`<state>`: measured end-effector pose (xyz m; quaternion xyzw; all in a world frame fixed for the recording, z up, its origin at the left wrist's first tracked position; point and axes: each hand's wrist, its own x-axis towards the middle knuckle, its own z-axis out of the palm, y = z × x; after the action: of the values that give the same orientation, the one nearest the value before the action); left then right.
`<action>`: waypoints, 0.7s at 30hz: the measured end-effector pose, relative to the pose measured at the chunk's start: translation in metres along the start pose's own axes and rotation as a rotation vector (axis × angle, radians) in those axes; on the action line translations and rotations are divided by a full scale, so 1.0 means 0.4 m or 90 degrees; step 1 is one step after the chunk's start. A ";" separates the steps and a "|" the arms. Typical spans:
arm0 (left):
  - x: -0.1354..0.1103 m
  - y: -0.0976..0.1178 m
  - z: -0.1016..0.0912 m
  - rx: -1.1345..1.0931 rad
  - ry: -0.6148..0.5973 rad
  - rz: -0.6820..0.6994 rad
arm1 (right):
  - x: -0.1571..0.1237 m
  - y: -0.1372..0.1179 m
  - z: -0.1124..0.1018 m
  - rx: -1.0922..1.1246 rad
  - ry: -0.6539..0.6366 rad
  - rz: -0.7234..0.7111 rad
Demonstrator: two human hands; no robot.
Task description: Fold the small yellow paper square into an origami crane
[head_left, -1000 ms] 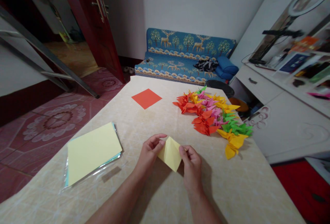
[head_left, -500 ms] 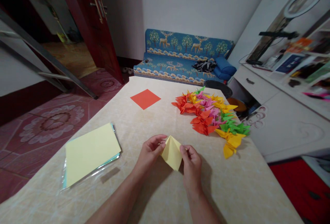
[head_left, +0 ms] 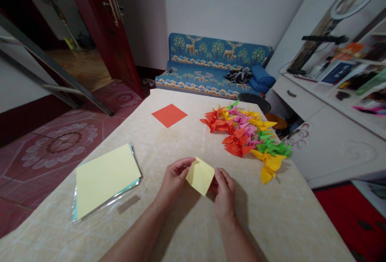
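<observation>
A folded piece of pale yellow origami paper (head_left: pixel 200 176), shaped like a small diamond, is held between my two hands above the table. My left hand (head_left: pixel 175 177) pinches its left corner, with the thumb and fingers closed on the edge. On the opposite side, my right hand (head_left: pixel 224 185) grips the right corner between thumb and fingers. The fingers behind the paper are partly hidden. Beyond the hands lies a flat red paper square (head_left: pixel 169 115). Farther right, many folded paper cranes (head_left: pixel 238 143) in red, pink, orange and green are heaped together.
A stack of pale yellow and blue-green paper sheets (head_left: pixel 107 181) in clear plastic lies at the left. All this rests on a cloth-covered table (head_left: pixel 144 230). Past its far edge stands a blue patterned sofa (head_left: pixel 199 73); a white cabinet (head_left: pixel 331 141) is at the right.
The yellow paper had a raised, creased peak before; now it shows a flat, smooth diamond face. Both hands keep nearly the same places and still hold it.
</observation>
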<state>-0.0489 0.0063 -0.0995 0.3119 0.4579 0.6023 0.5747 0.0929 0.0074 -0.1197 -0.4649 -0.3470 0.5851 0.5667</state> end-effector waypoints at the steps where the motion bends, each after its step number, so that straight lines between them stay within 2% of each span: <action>1: -0.001 -0.001 0.000 0.001 -0.005 -0.007 | 0.000 -0.001 -0.001 -0.003 -0.009 0.007; 5: -0.005 -0.005 0.000 -0.010 -0.016 -0.037 | 0.000 -0.009 -0.002 -0.023 -0.032 0.027; 8: -0.004 -0.004 -0.001 0.013 -0.043 -0.022 | 0.004 -0.016 -0.002 -0.033 -0.027 -0.006; 12: -0.003 0.003 -0.001 0.054 -0.142 0.049 | 0.007 -0.023 -0.007 -0.018 -0.010 -0.011; 16: -0.009 0.006 -0.003 0.052 -0.220 -0.010 | 0.005 -0.024 -0.008 0.030 -0.026 0.034; 18: -0.011 0.006 -0.005 0.071 -0.221 -0.014 | 0.003 -0.020 -0.006 0.042 -0.028 0.038; 21: -0.014 0.009 -0.007 0.137 -0.181 0.082 | -0.001 -0.010 -0.003 0.021 -0.005 -0.001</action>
<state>-0.0521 0.0006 -0.0966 0.4820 0.4131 0.5352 0.5573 0.0955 0.0075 -0.1164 -0.4528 -0.3397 0.5924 0.5733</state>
